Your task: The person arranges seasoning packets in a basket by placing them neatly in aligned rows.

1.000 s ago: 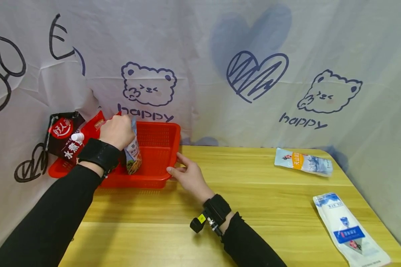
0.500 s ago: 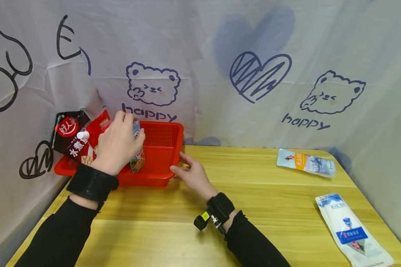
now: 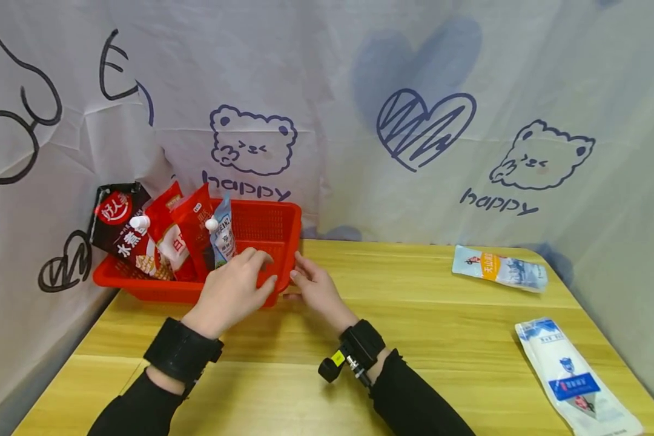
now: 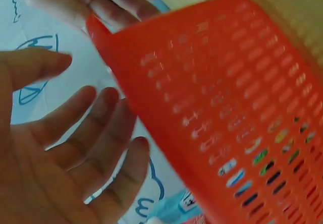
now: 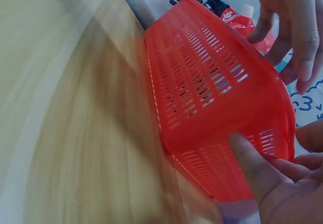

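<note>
A red plastic basket with slotted walls stands at the table's back left. Inside lean a black-and-red food pouch, two red pouches and a light blue Heinz pouch. White caps show on some of them. My left hand hovers at the basket's front rim, fingers loosely bent and holding nothing; the left wrist view shows its palm beside the rim. At the right end, my right hand holds the basket's corner, its thumb against the outer wall in the right wrist view.
On the wooden table, a blue-and-white pouch with an orange band lies at the back right. A longer white pouch with a blue label lies nearer the front right. Printed cloth hangs close behind the basket.
My left hand has let go among the pouches, drawn back and moved right to the basket's front rim. The red and blue pouches stand uncovered. My right hand stays at the corner.
</note>
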Tool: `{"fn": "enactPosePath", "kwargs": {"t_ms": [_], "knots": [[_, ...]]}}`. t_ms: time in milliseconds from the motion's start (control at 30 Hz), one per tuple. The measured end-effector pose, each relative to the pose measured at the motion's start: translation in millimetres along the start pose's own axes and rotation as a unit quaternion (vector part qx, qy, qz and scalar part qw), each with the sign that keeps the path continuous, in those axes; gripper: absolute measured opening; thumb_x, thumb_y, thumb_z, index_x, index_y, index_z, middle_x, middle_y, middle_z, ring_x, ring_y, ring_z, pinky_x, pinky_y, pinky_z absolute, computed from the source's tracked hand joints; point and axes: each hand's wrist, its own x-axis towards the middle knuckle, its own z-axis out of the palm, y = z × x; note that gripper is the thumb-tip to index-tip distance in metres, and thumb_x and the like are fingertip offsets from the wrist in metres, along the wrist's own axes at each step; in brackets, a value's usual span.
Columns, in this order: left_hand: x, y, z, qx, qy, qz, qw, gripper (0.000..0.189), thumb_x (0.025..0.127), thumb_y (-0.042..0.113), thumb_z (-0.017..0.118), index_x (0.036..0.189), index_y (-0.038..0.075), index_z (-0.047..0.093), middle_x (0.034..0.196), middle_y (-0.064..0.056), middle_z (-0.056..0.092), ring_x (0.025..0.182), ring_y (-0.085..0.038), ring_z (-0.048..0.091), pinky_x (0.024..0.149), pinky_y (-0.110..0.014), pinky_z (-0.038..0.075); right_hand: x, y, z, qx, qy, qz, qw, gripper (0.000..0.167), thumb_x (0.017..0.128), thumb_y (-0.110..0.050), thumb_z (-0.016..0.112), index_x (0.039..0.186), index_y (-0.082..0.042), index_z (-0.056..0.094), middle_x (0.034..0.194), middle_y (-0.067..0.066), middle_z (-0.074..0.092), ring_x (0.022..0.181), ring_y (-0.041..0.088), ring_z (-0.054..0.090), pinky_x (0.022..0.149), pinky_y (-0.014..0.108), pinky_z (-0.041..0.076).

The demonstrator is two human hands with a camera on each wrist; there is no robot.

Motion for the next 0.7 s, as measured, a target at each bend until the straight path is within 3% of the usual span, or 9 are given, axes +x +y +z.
{"fn": "enactPosePath", "kwargs": {"t_ms": [200,467,700], "knots": [[-2.9,5.7,13.2,0.05,-0.024,0.01,0.9984,0.034,0.089,0.03,0.082,0.111,0.006,0.072,0.092,-0.008,0.069,0.077,-0.026,0.064,0.067,-0.043,0.053,-3.8,6.7,-3.0,0.017,-0.015,0.018,0.9996,0.06,0.107,0.004,0.043,0.164,-0.005,0.026,0.147,0.032,0.053,0.106,0.029,0.068,0.092,0.051,0.059],[-3.6,15.6,18.3,0.097,-0.021,0.014,0.9949,0.027,0.092,0.027,0.081,0.111,0.01,0.072,0.092,-0.009,0.07,0.077,-0.032,0.067,0.065,-0.049,0.053,-16.3,2.8,-15.9,-0.011,-0.017,0.006,0.9998,0.055,0.105,0.004,0.045,0.16,-0.004,0.038,0.149,0.027,0.054,0.12,0.049,0.063,0.093,0.046,0.059],[1.2,25.9,16.6,0.101,-0.048,-0.016,0.9936,0.018,0.092,0.022,0.079,0.106,0.012,0.074,0.087,-0.008,0.068,0.073,-0.032,0.064,0.058,-0.047,0.051,-33.7,-14.1,-47.1,-0.118,0.0,-0.075,0.9902,0.052,0.104,0.0,0.054,0.156,0.0,0.044,0.151,0.022,0.053,0.125,0.041,0.063,0.094,0.045,0.059]]}}
